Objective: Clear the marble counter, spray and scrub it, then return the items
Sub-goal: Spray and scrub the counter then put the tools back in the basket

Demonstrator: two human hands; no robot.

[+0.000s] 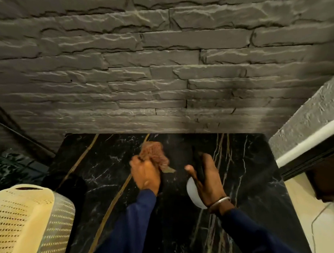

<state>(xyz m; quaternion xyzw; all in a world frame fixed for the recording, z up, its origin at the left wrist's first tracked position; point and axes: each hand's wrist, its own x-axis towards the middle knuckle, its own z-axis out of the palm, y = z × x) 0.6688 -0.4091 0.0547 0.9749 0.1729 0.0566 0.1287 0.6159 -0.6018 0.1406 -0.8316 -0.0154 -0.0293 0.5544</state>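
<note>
The black marble counter (98, 168) with gold and white veins fills the lower middle of the head view. My left hand (145, 175) is closed around a reddish-brown cloth (155, 153) bunched above the fist, over the counter's centre. My right hand (207, 180) grips a spray bottle (193, 192) with a white body and a dark trigger head that points toward the wall. A faint mist hangs above the marble in front of the nozzle. Both hands sit side by side, a short gap apart.
A grey stacked-stone wall (159, 68) rises straight behind the counter. A cream perforated basket or lamp shade (26, 224) stands at the lower left edge. A textured ledge with white trim (308, 142) and a dark frame close the right side, with thin wires (325, 214) below.
</note>
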